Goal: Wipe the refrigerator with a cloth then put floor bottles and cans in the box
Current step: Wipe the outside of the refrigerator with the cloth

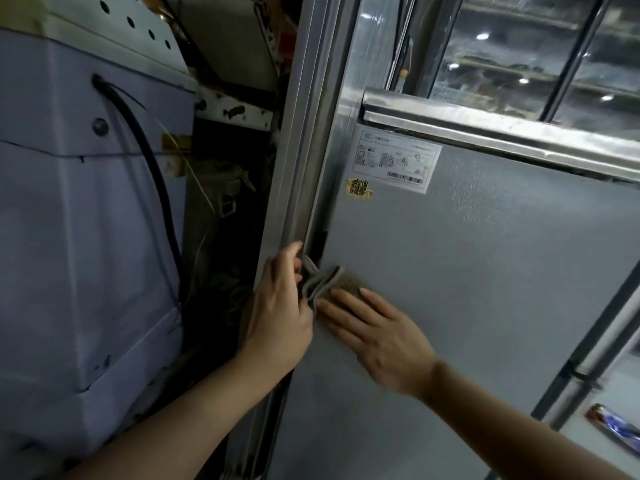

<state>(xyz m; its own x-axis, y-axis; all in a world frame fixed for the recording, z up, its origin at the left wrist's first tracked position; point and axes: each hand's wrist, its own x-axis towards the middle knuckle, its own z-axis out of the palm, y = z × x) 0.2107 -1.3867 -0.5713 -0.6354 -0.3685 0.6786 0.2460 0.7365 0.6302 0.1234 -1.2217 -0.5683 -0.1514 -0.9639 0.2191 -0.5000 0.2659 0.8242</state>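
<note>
- Two hands are on the job here, both down at the lower left corner of the refrigerator, on its grey side panel.
- The cloth is a small greyish-brown rag, bunched up and pressed against the panel right by the metal edge strip.
- Left hand pinches the bunched end of the cloth, fingers curled around it, thumb up by the strip.
- Right hand lies flat with fingers spread out straight, fingertips pinning the other end of the cloth to the panel. Not gripping anything, just pressing.
- Higher up the panel there's a white spec label with barcodes, and a torn yellow QR sticker just below and left of it.
- Glass section above reflects ceiling lights, can't really make out what's inside.
- Left of the fridge sits a pale bluish appliance with a black cable hanging down it.
- Bottom right corner: something that looks like a can, blue and red, lying on its side.
</note>
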